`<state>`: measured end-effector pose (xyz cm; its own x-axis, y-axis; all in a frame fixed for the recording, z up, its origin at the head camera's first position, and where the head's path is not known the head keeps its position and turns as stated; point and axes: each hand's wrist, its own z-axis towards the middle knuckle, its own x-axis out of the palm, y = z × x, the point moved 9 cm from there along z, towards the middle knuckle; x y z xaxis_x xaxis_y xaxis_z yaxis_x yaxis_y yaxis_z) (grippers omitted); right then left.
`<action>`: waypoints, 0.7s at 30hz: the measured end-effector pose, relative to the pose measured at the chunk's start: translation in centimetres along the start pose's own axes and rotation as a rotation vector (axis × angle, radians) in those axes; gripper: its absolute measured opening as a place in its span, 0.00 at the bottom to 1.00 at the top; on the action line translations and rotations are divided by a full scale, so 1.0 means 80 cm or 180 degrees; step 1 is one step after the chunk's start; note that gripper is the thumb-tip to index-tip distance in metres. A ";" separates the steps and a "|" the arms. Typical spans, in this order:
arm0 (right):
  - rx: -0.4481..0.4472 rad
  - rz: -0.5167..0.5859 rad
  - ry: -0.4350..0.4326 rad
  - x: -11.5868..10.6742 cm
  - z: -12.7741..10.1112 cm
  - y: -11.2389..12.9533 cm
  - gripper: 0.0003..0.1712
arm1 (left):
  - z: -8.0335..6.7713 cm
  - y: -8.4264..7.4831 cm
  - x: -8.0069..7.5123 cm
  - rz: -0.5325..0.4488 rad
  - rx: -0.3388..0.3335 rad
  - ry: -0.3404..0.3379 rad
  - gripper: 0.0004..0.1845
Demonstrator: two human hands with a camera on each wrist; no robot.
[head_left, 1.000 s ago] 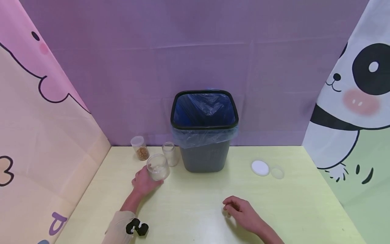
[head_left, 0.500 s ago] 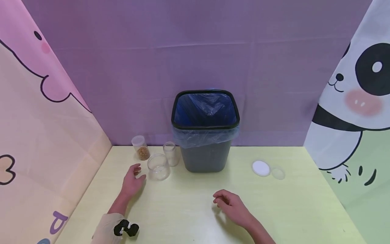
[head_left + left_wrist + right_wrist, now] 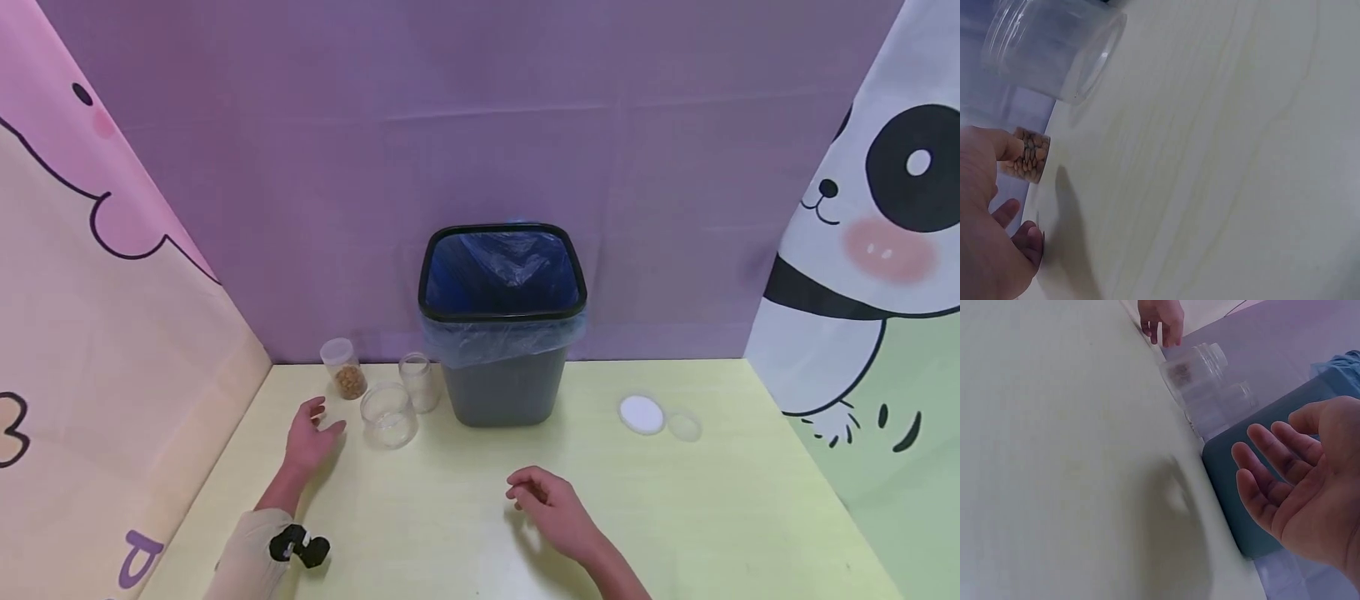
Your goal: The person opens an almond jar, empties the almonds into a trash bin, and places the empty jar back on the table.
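Note:
My left hand (image 3: 309, 442) is held over the table's left side, thumb and fingers spread, holding nothing. Just beyond its fingertips stands a clear jar (image 3: 348, 379) partly filled with brown nut-like pieces; in the left wrist view the thumb overlaps these brown pieces (image 3: 1034, 164). To the hand's right are a wide clear jar (image 3: 388, 421) without a lid and, behind it, a narrower clear jar (image 3: 422, 390), also uncovered. My right hand (image 3: 551, 508) hovers over the front middle of the table with loosely bent fingers and an empty palm, as the right wrist view shows.
A grey trash bin (image 3: 504, 387) with a black rim and blue bag stands at the back centre, right of the jars. A white round lid (image 3: 641, 414) and a clear round lid (image 3: 684, 427) lie at the right. Fabric walls border the table.
My left hand has let go of the wide jar and moved left, toward the jar of brown pieces. My right hand has drifted a little left, still empty.

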<state>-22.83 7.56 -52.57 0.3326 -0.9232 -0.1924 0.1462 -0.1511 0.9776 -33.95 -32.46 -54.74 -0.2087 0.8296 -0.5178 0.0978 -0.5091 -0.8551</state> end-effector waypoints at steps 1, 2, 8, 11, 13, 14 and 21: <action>0.0004 0.0016 0.0000 0.001 -0.002 -0.002 0.11 | 0.001 0.001 0.000 0.0005 -0.0011 -0.0013 0.35; 0.0010 0.0036 0.0004 0.001 -0.004 -0.004 0.10 | 0.003 0.001 0.000 0.0006 -0.0011 -0.0025 0.36; -0.0034 0.0000 -0.0024 -0.002 -0.011 -0.003 0.11 | 0.024 0.000 0.006 0.0099 0.0003 -0.0035 0.41; -0.0088 -0.0011 -0.0013 -0.002 -0.013 -0.001 0.11 | 0.031 0.004 0.010 0.0265 -0.0048 -0.0080 0.43; -0.0083 -0.0008 0.0006 -0.003 -0.014 -0.002 0.11 | 0.032 0.007 0.014 0.0429 -0.0123 -0.0100 0.44; -0.0063 -0.0006 0.0013 -0.004 -0.014 -0.003 0.11 | 0.033 0.008 0.016 0.0534 -0.0152 -0.0112 0.45; -0.0020 -0.0051 -0.0011 -0.015 -0.010 0.005 0.11 | 0.048 0.005 0.023 0.1038 -0.0209 -0.0223 0.45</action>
<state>-22.42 8.86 -52.04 0.3269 -0.9219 -0.2078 0.1574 -0.1636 0.9739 -38.00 -32.02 -55.91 -0.2222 0.6065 -0.7634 0.2325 -0.7274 -0.6456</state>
